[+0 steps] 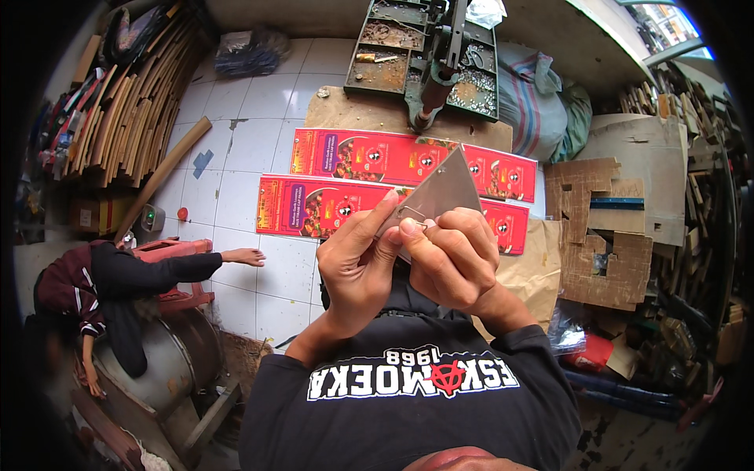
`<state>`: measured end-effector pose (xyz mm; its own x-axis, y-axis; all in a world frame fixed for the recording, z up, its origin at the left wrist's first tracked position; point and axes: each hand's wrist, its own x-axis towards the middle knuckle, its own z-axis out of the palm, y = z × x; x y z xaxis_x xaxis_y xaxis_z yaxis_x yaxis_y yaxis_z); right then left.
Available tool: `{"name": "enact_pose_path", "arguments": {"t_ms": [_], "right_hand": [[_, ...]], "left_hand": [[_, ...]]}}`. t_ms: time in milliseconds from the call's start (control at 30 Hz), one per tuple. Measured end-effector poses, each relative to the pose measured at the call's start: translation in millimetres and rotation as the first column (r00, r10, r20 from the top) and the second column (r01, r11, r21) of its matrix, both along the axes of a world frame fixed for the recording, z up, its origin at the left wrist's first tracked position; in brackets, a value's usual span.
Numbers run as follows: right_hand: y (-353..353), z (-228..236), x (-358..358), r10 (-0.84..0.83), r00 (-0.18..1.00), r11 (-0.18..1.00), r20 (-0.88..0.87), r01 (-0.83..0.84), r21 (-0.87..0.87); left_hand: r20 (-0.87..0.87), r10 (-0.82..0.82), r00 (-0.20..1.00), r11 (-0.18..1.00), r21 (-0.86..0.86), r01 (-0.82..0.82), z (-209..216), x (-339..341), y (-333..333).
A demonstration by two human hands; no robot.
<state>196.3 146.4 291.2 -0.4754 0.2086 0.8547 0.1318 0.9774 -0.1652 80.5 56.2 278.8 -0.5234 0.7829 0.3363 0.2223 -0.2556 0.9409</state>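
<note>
Think of the view as a clock face. Near 10 o'clock a tall stack of flat brown cardboard sheets leans by the wall, and between 8 and 9 another person in a dark red top sits by a red plastic stool. Two long, shiny red printed strips lie flat on the white tiled floor: the lower strip near 11 o'clock and the upper strip near 12. Close to the middle, toward 7, the bare left hand pinches the edge of a stiff grey, pointed sheet, which sits toward 2 o'clock. A thin pale cord, maybe wire, shows between the two hands. Just past 12 stands a dark metal hand press with a green metal tray of tiny bits around it. Toward 4, the bare right hand has its thumb and finger pressed together on the cord. I think the grey sheet is only partly done: the cord is there, but I see no knot, and fingers hide where it goes. Fixing the cord seems left. I see no cord on the strips. Near 3 lies cut brown cardboard.
</note>
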Motion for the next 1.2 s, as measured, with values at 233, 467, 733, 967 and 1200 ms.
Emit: {"name": "enact_pose_path", "arguments": {"t_ms": [233,467,733,967,1200], "right_hand": [[-3,-7,3,0.004,0.993,0.988,-0.117,-0.022,-0.155],[-9,-6,6,0.039,0.985,0.89,-0.167,-0.111,-0.442],[-14,-5,7,-0.002,0.946,0.595,-0.323,-0.259,-0.761],[-14,-11,4,-0.029,0.965,0.781,-0.262,-0.142,-0.608],[-15,-9,3,-0.032,0.967,0.785,-0.255,-0.134,-0.605]], "left_hand": [[0.18,-0.039,0.983,0.999,0.021,0.036,-6,4,1],[0.062,-0.024,0.998,1.0,-0.007,0.024,0,3,0],[0.058,-0.019,0.998,1.0,-0.014,0.019,-1,2,3],[0.063,-0.025,0.998,1.0,-0.016,0.026,-2,2,2],[0.023,-0.024,0.999,1.0,-0.007,0.024,-2,2,1]]}}
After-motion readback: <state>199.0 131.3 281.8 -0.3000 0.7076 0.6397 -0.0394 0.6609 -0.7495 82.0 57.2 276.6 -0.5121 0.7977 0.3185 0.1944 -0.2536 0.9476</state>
